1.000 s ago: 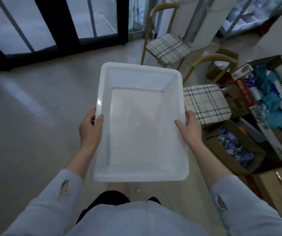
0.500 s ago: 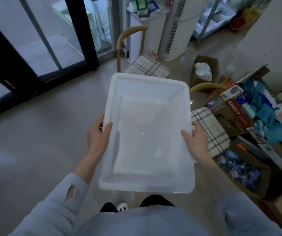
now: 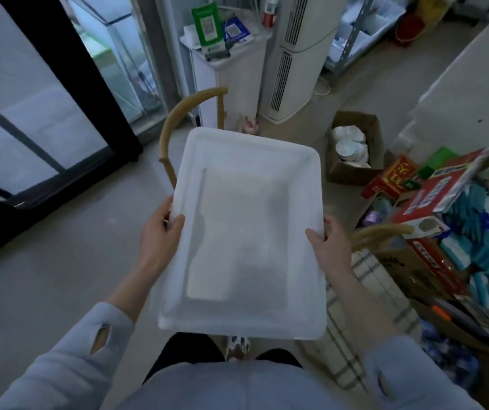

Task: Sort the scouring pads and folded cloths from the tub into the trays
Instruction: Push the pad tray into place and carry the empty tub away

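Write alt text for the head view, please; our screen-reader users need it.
A person's left hand and right hand grip the long sides of an empty white plastic tub, carried above a pale floor. Wooden chairs lie beneath it, and cardboard boxes of supplies crowd the right.

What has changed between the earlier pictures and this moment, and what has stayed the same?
The person has walked on, carrying the white tub toward the wooden chair, now partly hidden beneath it; the white cabinet has come into view. Unchanged: left hand and right hand grip the tub's side rims, and it holds nothing.
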A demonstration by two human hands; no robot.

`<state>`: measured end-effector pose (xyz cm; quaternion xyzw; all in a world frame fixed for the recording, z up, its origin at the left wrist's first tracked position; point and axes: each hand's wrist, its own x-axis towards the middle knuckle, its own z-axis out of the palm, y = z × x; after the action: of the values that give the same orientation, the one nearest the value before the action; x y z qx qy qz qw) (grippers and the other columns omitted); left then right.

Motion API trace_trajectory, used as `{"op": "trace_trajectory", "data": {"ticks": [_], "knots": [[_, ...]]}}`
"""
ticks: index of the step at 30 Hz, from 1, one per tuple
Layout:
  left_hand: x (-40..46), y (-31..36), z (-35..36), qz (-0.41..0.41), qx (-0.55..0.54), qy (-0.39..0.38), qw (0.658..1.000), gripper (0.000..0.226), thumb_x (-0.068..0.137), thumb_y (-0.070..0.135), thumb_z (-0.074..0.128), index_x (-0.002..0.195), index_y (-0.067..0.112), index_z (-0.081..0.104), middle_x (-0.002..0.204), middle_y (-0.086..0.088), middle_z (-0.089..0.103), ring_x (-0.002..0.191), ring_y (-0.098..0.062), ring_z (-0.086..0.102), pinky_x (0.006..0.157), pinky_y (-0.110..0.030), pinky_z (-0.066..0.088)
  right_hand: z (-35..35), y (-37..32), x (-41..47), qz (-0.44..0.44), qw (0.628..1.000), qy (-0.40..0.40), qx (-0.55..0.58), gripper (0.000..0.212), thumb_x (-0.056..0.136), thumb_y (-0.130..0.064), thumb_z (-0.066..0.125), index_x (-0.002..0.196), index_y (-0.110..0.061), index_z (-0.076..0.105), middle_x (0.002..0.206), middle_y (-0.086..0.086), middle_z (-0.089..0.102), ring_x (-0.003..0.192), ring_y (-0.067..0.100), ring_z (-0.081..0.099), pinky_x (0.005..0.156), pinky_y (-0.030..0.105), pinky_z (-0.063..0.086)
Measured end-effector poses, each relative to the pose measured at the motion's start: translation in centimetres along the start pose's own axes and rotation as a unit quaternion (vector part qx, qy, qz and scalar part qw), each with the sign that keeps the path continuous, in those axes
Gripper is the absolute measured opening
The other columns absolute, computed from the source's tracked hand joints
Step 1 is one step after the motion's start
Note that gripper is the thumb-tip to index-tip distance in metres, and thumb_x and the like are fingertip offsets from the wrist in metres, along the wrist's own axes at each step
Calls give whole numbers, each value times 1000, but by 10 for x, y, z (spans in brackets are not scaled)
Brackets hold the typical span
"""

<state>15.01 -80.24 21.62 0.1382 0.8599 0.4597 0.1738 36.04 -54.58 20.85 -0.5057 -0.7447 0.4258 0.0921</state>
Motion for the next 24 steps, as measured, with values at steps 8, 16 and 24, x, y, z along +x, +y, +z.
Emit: {"op": "trace_trajectory", "data": {"ticks": [8,16,24], "knots": [[236,1,77,24,163,-173,971,62,93,10,48,149,30,29,136,-8,55,118,-31,55,94,-38,45,50,-22,167,87,996,30,-9,38,90,-27,64,125,-23,50,114,1,66,100,23,64,91,45,52],[412,-32,166,28,259,-257,931,64,96,14,49,152,26,20,132,-14,53,113,-35,54,95,-49,46,120,0,309,164,985,11,-45,39,94,-26,61,129,-17,46,108,5,66,83,18,59,68,27,40],[485,-88,231,34,336,-258,905,70,96,7,46,155,19,10,129,-24,48,111,-42,51,89,-47,43,197,49,384,213,975,-36,-43,34,92,-28,63,117,-22,41,102,-1,64,84,20,62,70,33,49]]}}
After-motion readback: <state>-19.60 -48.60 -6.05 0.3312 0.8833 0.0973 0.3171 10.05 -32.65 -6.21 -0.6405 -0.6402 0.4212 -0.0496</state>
